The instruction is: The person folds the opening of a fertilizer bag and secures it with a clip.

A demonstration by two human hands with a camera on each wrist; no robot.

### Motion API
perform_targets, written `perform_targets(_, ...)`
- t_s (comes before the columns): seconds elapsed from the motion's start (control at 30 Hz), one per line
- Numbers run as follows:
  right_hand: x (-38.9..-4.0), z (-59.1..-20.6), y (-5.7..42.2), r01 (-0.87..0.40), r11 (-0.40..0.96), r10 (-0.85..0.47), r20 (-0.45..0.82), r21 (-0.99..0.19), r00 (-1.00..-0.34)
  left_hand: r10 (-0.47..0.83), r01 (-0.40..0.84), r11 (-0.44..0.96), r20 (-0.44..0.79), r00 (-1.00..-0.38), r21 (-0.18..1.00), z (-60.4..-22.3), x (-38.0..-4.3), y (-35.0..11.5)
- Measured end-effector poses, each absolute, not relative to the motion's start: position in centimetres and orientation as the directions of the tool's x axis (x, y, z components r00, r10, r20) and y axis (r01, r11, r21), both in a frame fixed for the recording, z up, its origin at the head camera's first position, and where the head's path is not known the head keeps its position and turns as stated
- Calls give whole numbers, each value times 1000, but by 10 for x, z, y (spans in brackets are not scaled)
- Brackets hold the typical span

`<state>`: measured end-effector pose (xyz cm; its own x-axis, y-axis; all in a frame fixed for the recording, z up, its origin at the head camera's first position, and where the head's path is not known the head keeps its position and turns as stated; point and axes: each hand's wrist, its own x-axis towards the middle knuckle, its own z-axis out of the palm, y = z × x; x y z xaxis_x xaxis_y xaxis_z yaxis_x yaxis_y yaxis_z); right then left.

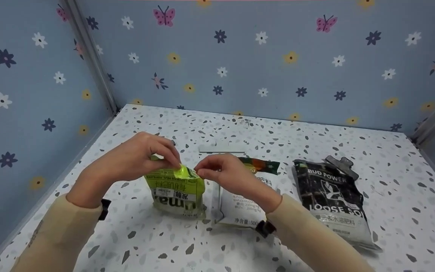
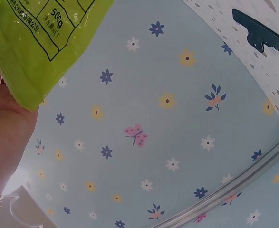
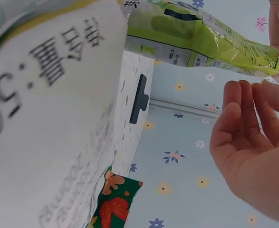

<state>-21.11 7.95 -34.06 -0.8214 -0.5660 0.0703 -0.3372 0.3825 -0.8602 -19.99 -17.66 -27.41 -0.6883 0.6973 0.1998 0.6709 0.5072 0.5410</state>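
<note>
One blue wall with flowers point(image 1: 25, 87) stands at the far left. Next comes the left hand point(image 1: 142, 155), bent over the top of a green bag point(image 1: 176, 198). Its thumb and fingers are close together and pinch the bag's top edge. The green bag is in front of the person, left of the middle, and seems to stand up on the speckled table point(image 1: 157, 249). The right hand point(image 1: 236, 181) comes in from the other side, with thumb and fingertips nearly meeting to pinch the top right corner. Two hands on the top probably help the soft bag not to flop over. Behind them, the left wrist view shows a dark clip point(image 2: 259, 33) lying loose on the table. A white bag point(image 1: 236, 217) lies partly under the right arm, perhaps put down flat so that it won't tip. Farthest right, a black bag point(image 1: 330, 200) lies flat too. Another clip point(image 1: 342, 165) sits at its top corner, maybe to pinch the bag's mouth.
</note>
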Motion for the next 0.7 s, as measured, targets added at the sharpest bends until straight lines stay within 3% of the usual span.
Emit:
perform_targets(0.33, -212, -333, 59, -436, 335, -589, 175, -835, -789, 693, 699, 504, 245, -678, 508, -276, -200, -176)
perform_targets(0.5, -212, -335, 53, -435, 324, -564, 198, -840, -802, 648, 665, 549, 246, -721, 506, -278, -197, -175)
perform_targets(0.7, -212, -335, 48, -479, 337, -554, 241, -811, -797, 594, 643, 652, 255, -763, 402, -280, -197, -168)
